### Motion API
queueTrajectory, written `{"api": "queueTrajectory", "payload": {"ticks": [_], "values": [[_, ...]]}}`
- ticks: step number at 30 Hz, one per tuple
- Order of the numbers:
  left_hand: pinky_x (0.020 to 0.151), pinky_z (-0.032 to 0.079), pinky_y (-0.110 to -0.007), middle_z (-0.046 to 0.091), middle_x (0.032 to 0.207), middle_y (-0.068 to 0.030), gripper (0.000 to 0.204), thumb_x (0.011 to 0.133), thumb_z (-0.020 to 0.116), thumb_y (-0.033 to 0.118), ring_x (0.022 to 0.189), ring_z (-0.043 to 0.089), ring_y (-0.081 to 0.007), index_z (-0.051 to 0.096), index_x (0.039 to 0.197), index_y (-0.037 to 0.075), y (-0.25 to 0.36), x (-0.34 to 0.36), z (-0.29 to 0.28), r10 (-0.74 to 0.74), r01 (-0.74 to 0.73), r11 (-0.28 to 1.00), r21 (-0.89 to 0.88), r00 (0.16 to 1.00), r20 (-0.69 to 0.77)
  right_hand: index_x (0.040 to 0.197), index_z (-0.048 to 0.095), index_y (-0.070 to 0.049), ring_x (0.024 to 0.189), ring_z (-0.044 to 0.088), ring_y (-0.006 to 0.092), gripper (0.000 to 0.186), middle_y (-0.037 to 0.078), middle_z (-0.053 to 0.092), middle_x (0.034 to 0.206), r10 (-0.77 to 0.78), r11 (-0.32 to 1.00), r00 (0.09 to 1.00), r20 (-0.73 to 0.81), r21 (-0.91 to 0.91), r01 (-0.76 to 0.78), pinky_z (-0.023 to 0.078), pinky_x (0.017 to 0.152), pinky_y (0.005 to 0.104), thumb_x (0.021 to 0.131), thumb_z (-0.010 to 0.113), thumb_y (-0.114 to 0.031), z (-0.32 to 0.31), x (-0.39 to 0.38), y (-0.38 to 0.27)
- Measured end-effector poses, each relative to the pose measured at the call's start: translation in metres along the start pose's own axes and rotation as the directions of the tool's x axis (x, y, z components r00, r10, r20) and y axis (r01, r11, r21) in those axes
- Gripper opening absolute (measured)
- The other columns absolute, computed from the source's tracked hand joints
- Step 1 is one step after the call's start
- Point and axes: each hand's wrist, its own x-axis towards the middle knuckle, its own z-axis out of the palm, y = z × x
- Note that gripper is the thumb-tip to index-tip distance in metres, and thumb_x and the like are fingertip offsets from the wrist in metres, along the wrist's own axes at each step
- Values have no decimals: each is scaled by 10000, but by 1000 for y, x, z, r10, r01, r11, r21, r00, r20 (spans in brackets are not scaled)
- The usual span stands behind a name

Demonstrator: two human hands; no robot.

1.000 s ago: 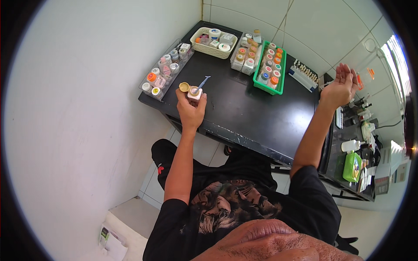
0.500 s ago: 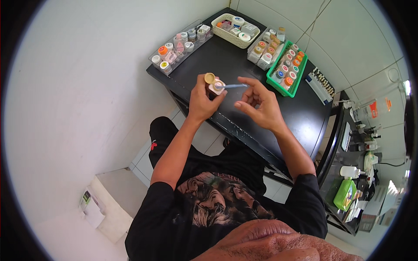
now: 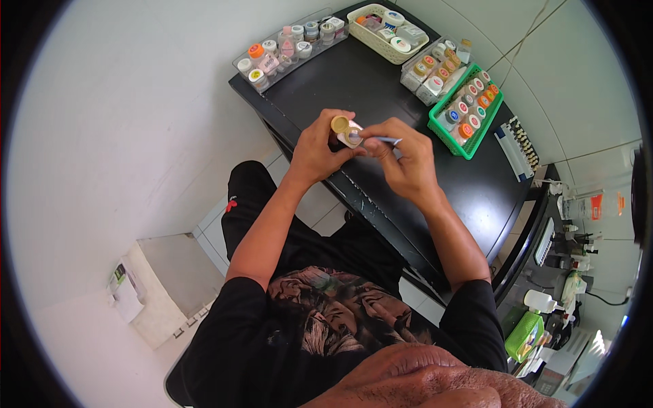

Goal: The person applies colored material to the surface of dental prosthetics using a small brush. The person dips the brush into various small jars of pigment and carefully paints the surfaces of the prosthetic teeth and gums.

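Observation:
Over the near part of the black table [image 3: 320, 81], my left hand [image 3: 314, 153] is closed around a small pale jar [image 3: 352, 141]. Its gold-tan lid [image 3: 339, 125] stands flipped up at the side of the jar's mouth. My right hand [image 3: 410, 160] pinches a thin bluish-grey stick [image 3: 388, 140] between thumb and fingers. The stick's inner end points into the jar's opening; its tip and the jar's contents cannot be made out.
Clear trays of small jars stand at the back left [image 3: 292, 47] and back right [image 3: 413, 76]. A cream basket [image 3: 388, 49] lies between them. A green basket [image 3: 435, 126] of capped jars and a shade guide [image 3: 517, 149] sit further right. A second black table holds bottles [image 3: 541, 301].
My right hand has moved in toward the jar and its fingers have closed on the stick, which was reaching out of the jar before. The whole view has shifted slightly.

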Motion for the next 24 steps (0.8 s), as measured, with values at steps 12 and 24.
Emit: {"api": "queueTrajectory", "payload": {"ticks": [12,24], "values": [[892,624,-365,782,1245,-115,537,852,954,141,1046,798,-260,753,1338,31,3,2,-12,153,-153,988,-8,988,-28,1154,784,6,736,749,172,142,108,777,958,14,996,996,-87,86,-7,583,663,307,1150,697,-105,0,-1,13],[973,608,-406,780,1284,-163,627,887,905,176,1133,784,-343,686,1454,22,-3,-3,-19,83,-83,997,-10,988,132,1173,772,10,762,739,122,247,72,773,892,205,955,971,-121,240,-172,588,682,286,1208,620,-181,13,-5,22]]}}
